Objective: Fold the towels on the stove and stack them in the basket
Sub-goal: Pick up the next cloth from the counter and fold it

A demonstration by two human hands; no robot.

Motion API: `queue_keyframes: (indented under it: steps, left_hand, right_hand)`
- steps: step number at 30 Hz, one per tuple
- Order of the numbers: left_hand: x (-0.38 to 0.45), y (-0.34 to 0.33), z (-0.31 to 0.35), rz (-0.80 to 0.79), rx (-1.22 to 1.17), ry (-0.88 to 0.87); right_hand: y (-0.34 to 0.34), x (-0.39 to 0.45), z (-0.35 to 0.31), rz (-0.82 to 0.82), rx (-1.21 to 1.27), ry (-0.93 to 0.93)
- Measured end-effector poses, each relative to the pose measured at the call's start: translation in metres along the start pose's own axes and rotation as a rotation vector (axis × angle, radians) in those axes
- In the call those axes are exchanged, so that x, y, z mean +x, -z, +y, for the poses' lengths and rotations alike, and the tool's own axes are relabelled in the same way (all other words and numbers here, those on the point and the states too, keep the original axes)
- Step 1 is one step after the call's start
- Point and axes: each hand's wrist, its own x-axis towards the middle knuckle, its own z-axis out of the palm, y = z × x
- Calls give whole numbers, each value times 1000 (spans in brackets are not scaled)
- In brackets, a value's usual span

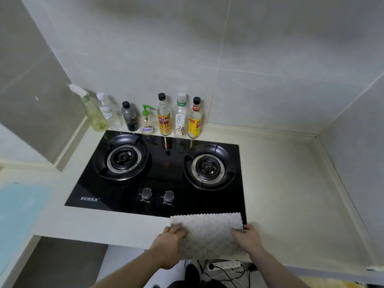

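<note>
- The room is a small kitchen corner with pale grey tiled walls and a cream counter (286, 183).
- A black glass stove (158, 175) is set into the counter. It has two round burners and two knobs near its front edge.
- A row of bottles (164, 115) stands along the wall behind the stove. One is a green spray bottle (93, 109) at the left end.
- A light blue sheet (18, 213) lies at the far left.
- The towel (207, 233) is off-white, almost grey, with a bumpy, bubbly surface and a wavy top edge.
- The towel looks like a wide rectangle. Its top edge lies on the front right corner of the stove, and its lower part hangs past the front edge of the counter.
- The left hand (170, 244) holds the left side of the towel, with fingers curled round its edge.
- The right hand (249, 238) holds the right side, with fingers curled onto the cloth.
- A white power strip (224, 265) with black cables lies on the floor below the towel.
</note>
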Motion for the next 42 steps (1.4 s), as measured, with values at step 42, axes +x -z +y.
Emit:
queue_keyframes:
  steps: [42]
  left_hand:
    - [-19, 0, -54, 57, -601, 331]
  right_hand:
    - [-104, -77, -79, -347, -199, 390]
